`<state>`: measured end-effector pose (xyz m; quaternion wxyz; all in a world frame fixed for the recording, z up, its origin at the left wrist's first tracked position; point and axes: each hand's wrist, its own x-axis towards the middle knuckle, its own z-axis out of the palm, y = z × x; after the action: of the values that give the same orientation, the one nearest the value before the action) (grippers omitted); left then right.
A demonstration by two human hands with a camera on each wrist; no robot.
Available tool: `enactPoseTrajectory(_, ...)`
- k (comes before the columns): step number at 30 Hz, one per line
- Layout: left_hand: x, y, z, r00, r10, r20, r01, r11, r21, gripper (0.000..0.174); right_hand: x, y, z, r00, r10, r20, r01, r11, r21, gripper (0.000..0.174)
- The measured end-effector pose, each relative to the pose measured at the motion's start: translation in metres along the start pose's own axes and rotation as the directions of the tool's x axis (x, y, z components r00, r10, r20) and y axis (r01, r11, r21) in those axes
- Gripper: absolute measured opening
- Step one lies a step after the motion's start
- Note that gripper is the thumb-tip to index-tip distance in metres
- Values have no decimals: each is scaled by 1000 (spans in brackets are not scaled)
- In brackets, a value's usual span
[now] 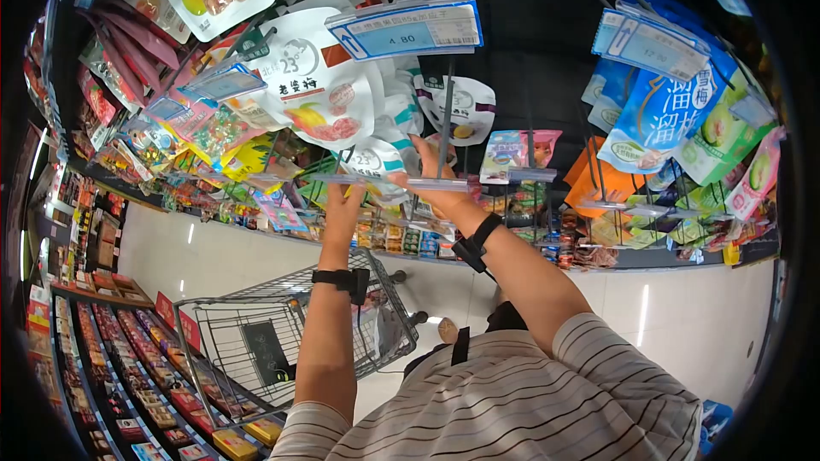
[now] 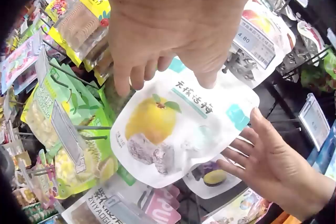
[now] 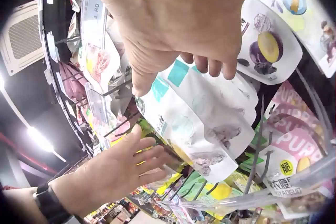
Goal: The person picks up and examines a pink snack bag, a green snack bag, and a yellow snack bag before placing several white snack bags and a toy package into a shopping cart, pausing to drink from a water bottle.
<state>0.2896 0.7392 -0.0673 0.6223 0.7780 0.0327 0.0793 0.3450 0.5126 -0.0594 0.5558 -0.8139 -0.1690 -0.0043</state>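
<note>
A white pouch of dried plums (image 2: 157, 124) with teal corners and a yellow fruit picture hangs at the front of a row of like pouches. My right hand (image 3: 178, 29) grips the pouch, thumb at one edge and fingers round the far side. In the left wrist view the right thumb lies along its teal corner. My left hand (image 2: 173, 29) is at the opposite side, its fingertips right at the pouch's edge and its thumb over the front. The right wrist view shows the left hand (image 3: 123, 163) with fingers extended beside the pouches. In the head view both hands are low by the rack.
Price tags (image 1: 406, 30) on metal prongs stick out above the hands. Larger white pouches (image 1: 316, 77) hang at the left, blue bags (image 1: 653, 115) at the right. Below stands a wire shopping cart (image 1: 299, 333) on the pale floor. Low display shelves (image 1: 128, 367) lie behind it.
</note>
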Motion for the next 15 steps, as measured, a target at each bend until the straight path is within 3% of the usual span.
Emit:
enactPoseTrajectory(3,5,-1,4,998,-1,-60,1,1000,3,75,9,1,2,997,-35,-65,45,986,158,94)
enactPoseTrajectory(6,13,-20,4,992,6,-129,-4,1000,10,73,23,8,5,994,-85,-66,96,977,192,94)
enactPoseTrajectory(9,16,-22,4,993,4,-115,-6,1000,-21,75,30,14,9,978,-110,-178,134,983,129,95)
enactPoseTrajectory(12,17,-15,5,994,-2,-113,-2,999,-35,74,30,9,-2,973,-85,-217,75,996,-54,99)
enactPoseTrajectory(15,21,-19,3,993,23,-116,-25,1000,-17,69,37,16,-9,995,-47,-86,48,999,3,111)
